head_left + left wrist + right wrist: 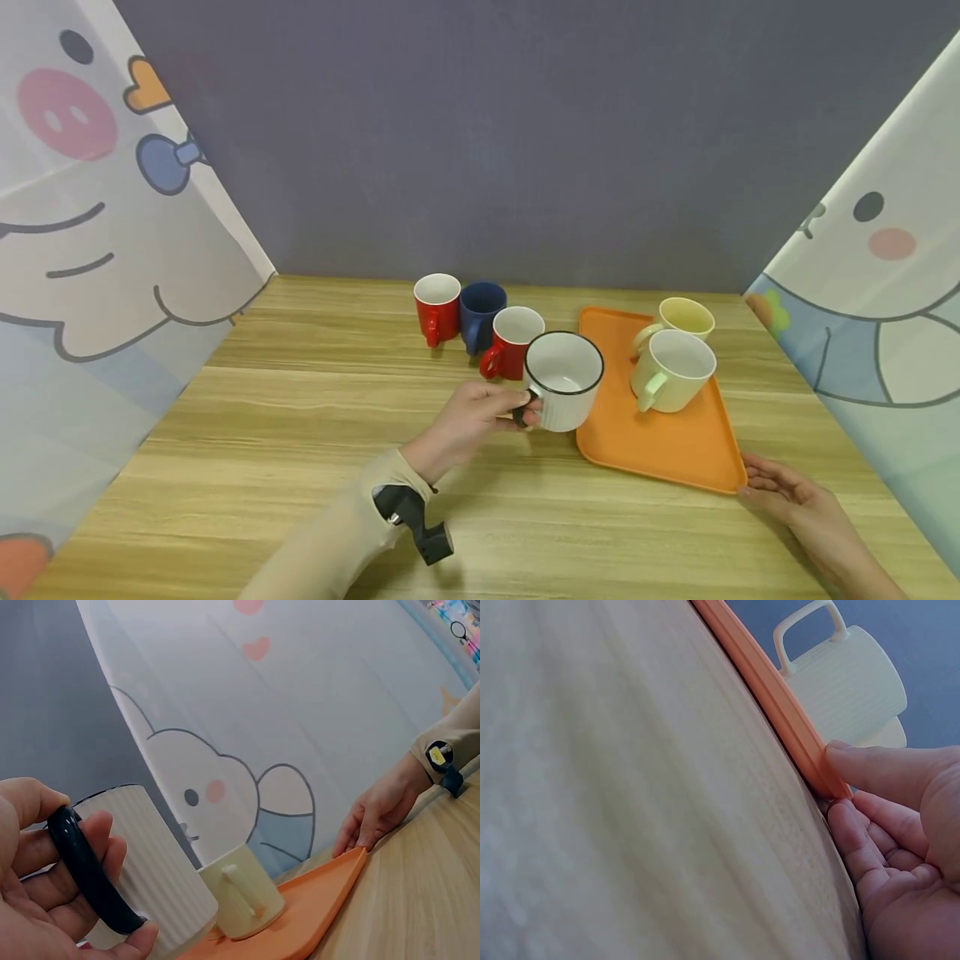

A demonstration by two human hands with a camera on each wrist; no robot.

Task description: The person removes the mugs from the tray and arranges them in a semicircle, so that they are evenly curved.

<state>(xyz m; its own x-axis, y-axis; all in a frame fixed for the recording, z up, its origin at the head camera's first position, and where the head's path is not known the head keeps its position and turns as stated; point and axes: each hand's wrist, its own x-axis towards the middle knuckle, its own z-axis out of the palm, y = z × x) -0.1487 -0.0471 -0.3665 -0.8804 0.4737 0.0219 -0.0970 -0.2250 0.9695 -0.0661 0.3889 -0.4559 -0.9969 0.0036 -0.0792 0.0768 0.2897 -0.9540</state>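
My left hand [476,414] grips the black handle of a white ribbed mug [567,407] with a black rim. In the left wrist view, its fingers curl through the handle, and the mug is held up off the table. From the head view, the mug overlaps the left edge of an orange tray [660,452]. At the tray's near right corner, my right hand [810,512] pinches the rim, the thumb on top and fingers below in the right wrist view. On the tray stand a pale green mug [678,390] and, partly hidden behind it, a yellow mug [687,313].
Left of the tray, a red mug [442,319], a dark blue mug [480,310] and a second red mug [515,352] stand close together on the wooden table [300,392]. A grey wall [480,150] rises behind, with cartoon-printed curtains on both sides.
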